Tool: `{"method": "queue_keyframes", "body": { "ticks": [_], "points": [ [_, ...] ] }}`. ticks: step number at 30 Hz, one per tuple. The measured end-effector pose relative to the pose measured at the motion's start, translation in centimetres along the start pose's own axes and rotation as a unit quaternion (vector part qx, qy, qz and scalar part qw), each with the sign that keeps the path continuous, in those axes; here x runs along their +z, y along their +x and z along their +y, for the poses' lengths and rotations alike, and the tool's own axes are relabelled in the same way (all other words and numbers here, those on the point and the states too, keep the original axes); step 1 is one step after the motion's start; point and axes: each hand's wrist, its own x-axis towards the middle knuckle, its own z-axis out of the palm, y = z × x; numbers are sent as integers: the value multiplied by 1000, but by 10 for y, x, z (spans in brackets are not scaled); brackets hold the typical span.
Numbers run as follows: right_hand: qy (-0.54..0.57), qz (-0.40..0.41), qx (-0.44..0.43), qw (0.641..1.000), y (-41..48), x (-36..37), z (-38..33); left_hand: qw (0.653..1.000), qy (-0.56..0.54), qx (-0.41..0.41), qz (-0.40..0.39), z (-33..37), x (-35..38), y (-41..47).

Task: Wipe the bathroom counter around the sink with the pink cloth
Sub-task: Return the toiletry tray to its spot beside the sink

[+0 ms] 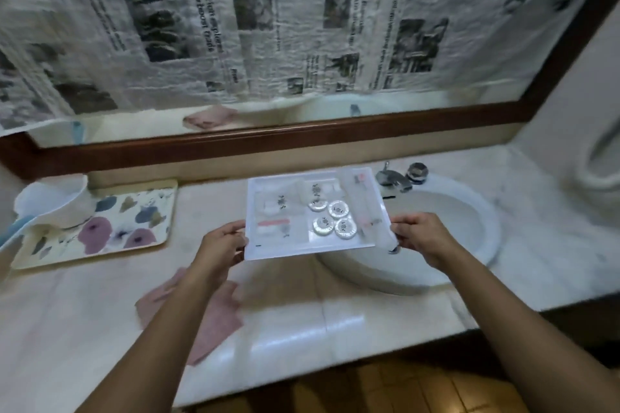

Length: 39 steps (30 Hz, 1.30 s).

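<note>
Marble counter (335, 322), pink cloth (214, 318) under left hand (223, 245), both hands gripping white tray (268, 183), right hand (424, 238)

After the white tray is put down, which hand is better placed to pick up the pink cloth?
Probably the left. The pink cloth lies on the counter right under the left forearm, just below the left hand. The right hand holds the white tray's other edge over the sink, farther away.
</note>
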Motion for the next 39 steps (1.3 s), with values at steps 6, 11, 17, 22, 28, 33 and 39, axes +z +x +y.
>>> {"method": "queue_keyframes", "body": {
  "ticks": [6,11,17,22,28,33,39],
  "points": [
    [44,78,14,996,-16,-130,47,998,33,1,-58,4,135,-13],
    [67,106,30,992,-29,-228,79,996,32,4,-79,-1,240,-31],
    [83,147,31,985,-40,-327,104,993,36,-3,-116,-3,346,-42],
    [109,179,37,977,-38,-379,115,989,50,-6,-143,5,408,-35],
    [150,192,56,968,-22,-416,108,986,49,-8,-162,23,463,-11],
    [202,163,80,962,5,-433,98,984,49,-16,-172,36,495,33],
    [235,148,98,956,44,-440,91,986,76,-7,-150,54,528,85]
  ]
}}
